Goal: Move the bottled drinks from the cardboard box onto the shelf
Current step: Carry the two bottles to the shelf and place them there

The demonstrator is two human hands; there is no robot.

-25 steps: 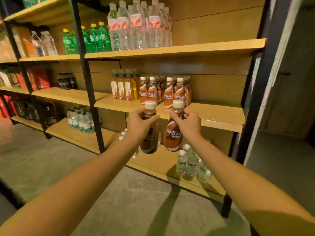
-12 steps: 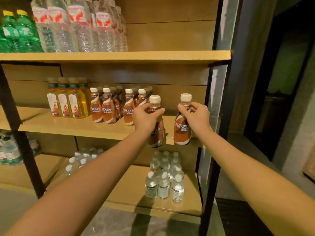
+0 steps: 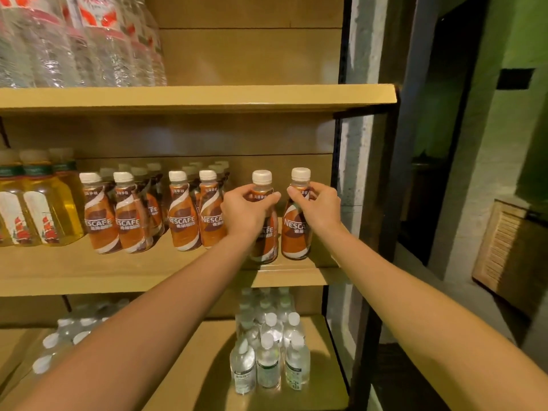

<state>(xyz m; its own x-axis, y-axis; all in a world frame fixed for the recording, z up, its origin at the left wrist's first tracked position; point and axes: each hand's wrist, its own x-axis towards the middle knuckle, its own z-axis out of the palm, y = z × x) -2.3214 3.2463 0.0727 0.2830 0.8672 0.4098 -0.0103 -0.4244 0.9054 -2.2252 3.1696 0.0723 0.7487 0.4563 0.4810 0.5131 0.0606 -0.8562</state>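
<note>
Facing a tall shelf unit (image 3: 252,54) of tan boards in a black frame. On the top board (image 3: 207,99), large clear water bottles (image 3: 89,48) with red labels, well clear of the work. On the middle board (image 3: 133,271), from the left: yellow drink bottles (image 3: 44,209), then a stocked block of brown coffee bottles (image 3: 184,221) several rows deep, then a short stretch out to the black upright (image 3: 363,366) at the right end.

Reaching into that stretch with both arms, side by side. Wraps, with the left hand (image 3: 243,215), the shoulder of the left coffee bottle (image 3: 267,244), fingers curled round it just below the cap. Pinches, with the right hand (image 3: 320,207), the neck of the right coffee bottle (image 3: 293,232) in the same way.

Both bottles upright, long axis vertical, bodies hanging below each grip, bases down at the board near its front edge; resting or just off it, cannot tell. Just beside each other, perhaps touching. Left one just right of the stocked block, so little room on that side; right one near the shelf's right end, so little room there too.

Likely next: settle both straight down or slide them back, then let go, with no sideways swing.

On the bottom board (image 3: 192,366), small clear bottles (image 3: 268,360) with white caps, out of the way. Cardboard box not in view.
</note>
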